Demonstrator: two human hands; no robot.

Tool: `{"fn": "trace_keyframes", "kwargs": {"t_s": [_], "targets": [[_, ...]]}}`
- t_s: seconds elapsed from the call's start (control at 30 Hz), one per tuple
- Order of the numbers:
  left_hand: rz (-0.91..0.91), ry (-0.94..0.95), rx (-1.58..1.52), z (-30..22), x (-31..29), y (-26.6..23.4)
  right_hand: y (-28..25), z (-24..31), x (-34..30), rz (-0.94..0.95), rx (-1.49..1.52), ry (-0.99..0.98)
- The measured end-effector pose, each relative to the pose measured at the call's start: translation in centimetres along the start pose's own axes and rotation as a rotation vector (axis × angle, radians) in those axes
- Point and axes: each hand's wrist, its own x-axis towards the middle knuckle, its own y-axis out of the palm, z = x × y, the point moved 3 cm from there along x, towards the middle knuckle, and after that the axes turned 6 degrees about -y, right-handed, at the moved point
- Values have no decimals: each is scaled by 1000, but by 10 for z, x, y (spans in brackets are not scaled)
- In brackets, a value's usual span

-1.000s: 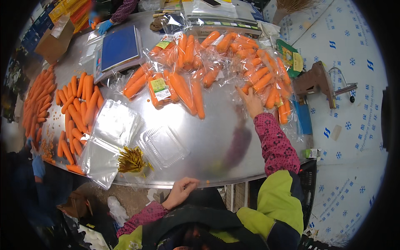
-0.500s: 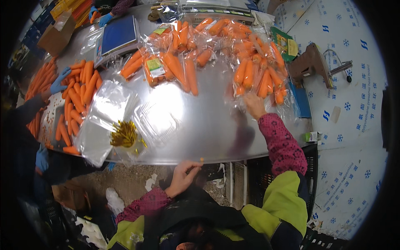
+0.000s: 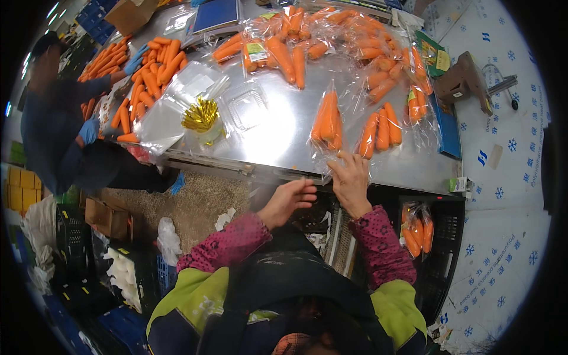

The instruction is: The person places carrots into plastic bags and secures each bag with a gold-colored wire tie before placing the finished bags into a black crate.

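Observation:
Two clear bags of carrots lie near the table's front edge: one bag of carrots to the left, another bag to the right. My right hand has its fingers closed on the loose plastic end of the left bag. To its left my left hand hovers by the table edge, fingers curled together; whatever is in them, if anything, cannot be made out. Gold twist ties stand bunched in a small cup beside a stack of clear plastic bags.
More bagged carrots line the back of the metal table. Loose carrots are heaped left, where a blue-gloved co-worker stands. A brown metal device stands right. Below, a black crate contains bagged carrots.
My view has shifted, showing more floor. Carrot bags now lie nearer the front edge, and my right hand has come back towards me with one. My left hand has risen towards it.

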Motion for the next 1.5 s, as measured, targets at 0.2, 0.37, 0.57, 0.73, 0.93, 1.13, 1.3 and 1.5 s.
{"fn": "trace_keyframes", "kwargs": {"t_s": [0.2,0.37,0.57,0.73,0.93,1.13,1.3,1.5], "targets": [[298,-89,-269,3,41,2,37,61,-53,-227,518,291],[-42,248,432,21,36,-10,56,90,-93,-371,1490,1062],[-625,662,1739,59,2,-4,72,84,-93,-152,1186,1109],[-336,833,1612,57,-36,6,122,55,-102,-314,1286,1167],[-94,-81,139,11,15,-10,127,32,-104,78,2338,1400],[83,-39,-242,23,43,-10,49,5,-84,-19,618,669],[311,-152,-383,15,37,-25,66,-1,27,-148,447,184],[-82,232,278,-6,20,-50,140,-3,112,142,281,-102]]}}
